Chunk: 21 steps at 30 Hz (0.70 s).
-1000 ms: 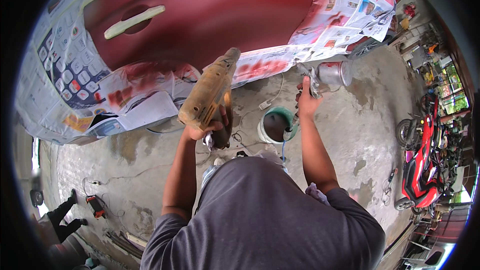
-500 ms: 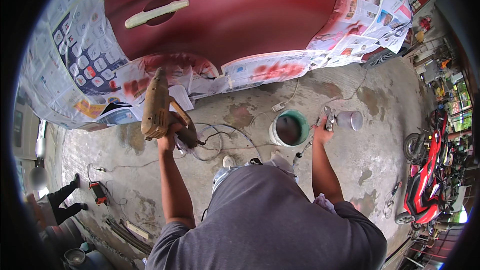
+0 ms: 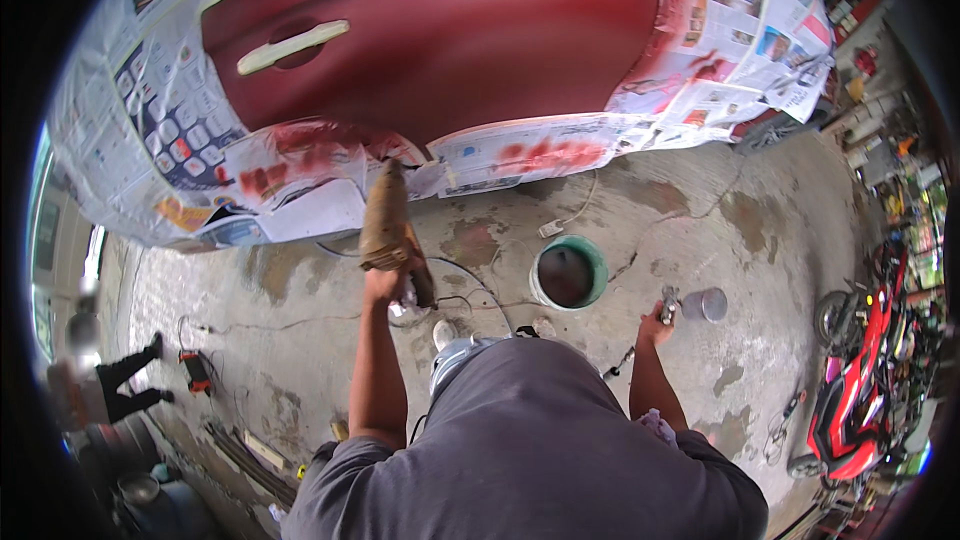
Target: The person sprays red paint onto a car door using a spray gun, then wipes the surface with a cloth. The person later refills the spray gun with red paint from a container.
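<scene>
My left hand (image 3: 382, 285) is closed around the grip of a worn, yellow-brown heat gun (image 3: 386, 218). Its nozzle points away from me, at the lower edge of a red car door panel (image 3: 480, 50). Some whitish crumpled material shows beside that hand. Out to the right, my right hand (image 3: 654, 328) grips a spray gun (image 3: 669, 304) with a grey metal cup (image 3: 708, 305) on its right side. Newspaper masking (image 3: 555, 152), smeared with red overspray, surrounds the panel. Pale tape covers the door handle (image 3: 292, 47).
A pale green bucket (image 3: 597, 262) of dark liquid stands on the concrete floor between my hands. Hoses and cords trail nearby. A red motorcycle (image 3: 852, 380) is parked at right. At far left, another person's dark-clad legs (image 3: 128, 380) show beside an orange-black device (image 3: 195, 372).
My left hand has swung the heat gun to the right along the panel's lower edge. My right hand has come lower in the picture with the spray gun, away from the bucket.
</scene>
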### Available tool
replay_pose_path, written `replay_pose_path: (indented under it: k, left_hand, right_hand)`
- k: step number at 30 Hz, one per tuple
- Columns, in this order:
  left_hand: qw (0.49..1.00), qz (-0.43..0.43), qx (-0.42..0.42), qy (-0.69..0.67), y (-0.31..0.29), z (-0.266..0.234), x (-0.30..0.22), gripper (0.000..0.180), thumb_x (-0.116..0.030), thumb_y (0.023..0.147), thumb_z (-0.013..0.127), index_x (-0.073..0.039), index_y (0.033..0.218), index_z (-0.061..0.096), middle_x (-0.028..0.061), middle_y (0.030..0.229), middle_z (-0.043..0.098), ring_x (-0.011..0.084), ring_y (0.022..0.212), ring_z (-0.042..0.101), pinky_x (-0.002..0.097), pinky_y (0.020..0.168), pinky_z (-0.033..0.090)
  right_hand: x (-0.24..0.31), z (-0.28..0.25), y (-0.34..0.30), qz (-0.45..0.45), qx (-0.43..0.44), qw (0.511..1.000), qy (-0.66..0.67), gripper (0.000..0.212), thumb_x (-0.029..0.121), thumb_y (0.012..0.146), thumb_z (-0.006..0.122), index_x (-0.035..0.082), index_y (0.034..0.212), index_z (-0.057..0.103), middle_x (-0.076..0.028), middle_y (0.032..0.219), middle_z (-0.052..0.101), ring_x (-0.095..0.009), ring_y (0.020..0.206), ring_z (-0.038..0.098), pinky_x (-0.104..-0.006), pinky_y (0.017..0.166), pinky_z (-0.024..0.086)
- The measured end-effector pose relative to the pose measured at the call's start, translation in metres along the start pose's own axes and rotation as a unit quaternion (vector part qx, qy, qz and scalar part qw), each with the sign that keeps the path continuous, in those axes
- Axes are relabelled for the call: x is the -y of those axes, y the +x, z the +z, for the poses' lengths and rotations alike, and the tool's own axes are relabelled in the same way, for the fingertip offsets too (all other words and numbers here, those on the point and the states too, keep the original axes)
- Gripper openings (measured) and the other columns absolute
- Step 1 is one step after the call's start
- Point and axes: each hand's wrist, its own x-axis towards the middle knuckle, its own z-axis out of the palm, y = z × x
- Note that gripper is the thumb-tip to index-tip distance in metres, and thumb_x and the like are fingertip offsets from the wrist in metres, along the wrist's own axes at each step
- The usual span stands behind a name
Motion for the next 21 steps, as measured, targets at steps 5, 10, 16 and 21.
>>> replay_pose_path:
  k: [5, 10, 16, 21]
  left_hand:
    - [0.999, 0.027, 0.028, 0.019, -0.010, 0.033, -0.035, 0.032, -0.017, 0.071, 0.076, -0.006, 0.100, 0.069, 0.0053, 0.091, 0.070, 0.0187, 0.088, 0.067, 0.0356, 0.081, 0.055]
    - [0.992, 0.085, -0.049, 0.073, -0.018, 0.024, -0.061, 0.034, -0.026, 0.076, 0.078, -0.005, 0.103, 0.071, 0.0075, 0.096, 0.072, 0.0214, 0.088, 0.069, 0.0389, 0.078, 0.056]
    - [0.982, 0.064, -0.156, 0.080, -0.035, -0.009, -0.085, 0.027, -0.021, 0.080, 0.075, -0.005, 0.101, 0.072, 0.0071, 0.094, 0.073, 0.0209, 0.086, 0.069, 0.0370, 0.077, 0.055]
    - [0.980, 0.075, -0.165, 0.084, -0.035, -0.012, -0.102, 0.025, -0.012, 0.079, 0.074, -0.006, 0.103, 0.068, 0.0047, 0.094, 0.069, 0.0182, 0.087, 0.067, 0.0350, 0.077, 0.054]
  right_hand:
    - [-0.020, -0.014, 0.016, 0.019, 0.007, 1.000, -0.023, 0.037, 0.029, 0.094, 0.072, 0.006, 0.123, 0.070, -0.010, 0.072, 0.068, -0.020, 0.057, 0.062, -0.0411, 0.050, 0.051]
    - [-0.033, 0.007, 0.037, -0.044, 0.039, 0.990, -0.128, 0.038, 0.033, 0.094, 0.071, 0.008, 0.123, 0.071, -0.014, 0.074, 0.072, -0.026, 0.057, 0.067, -0.0430, 0.052, 0.052]
    - [0.009, 0.056, 0.007, -0.041, 0.114, 0.989, -0.080, 0.039, 0.035, 0.092, 0.074, 0.010, 0.123, 0.072, -0.013, 0.074, 0.072, -0.025, 0.059, 0.069, -0.0412, 0.052, 0.053]
    - [-0.021, 0.087, 0.023, -0.102, 0.125, 0.986, -0.044, 0.040, 0.034, 0.092, 0.074, 0.011, 0.124, 0.072, -0.012, 0.076, 0.073, -0.025, 0.061, 0.070, -0.0419, 0.054, 0.053]
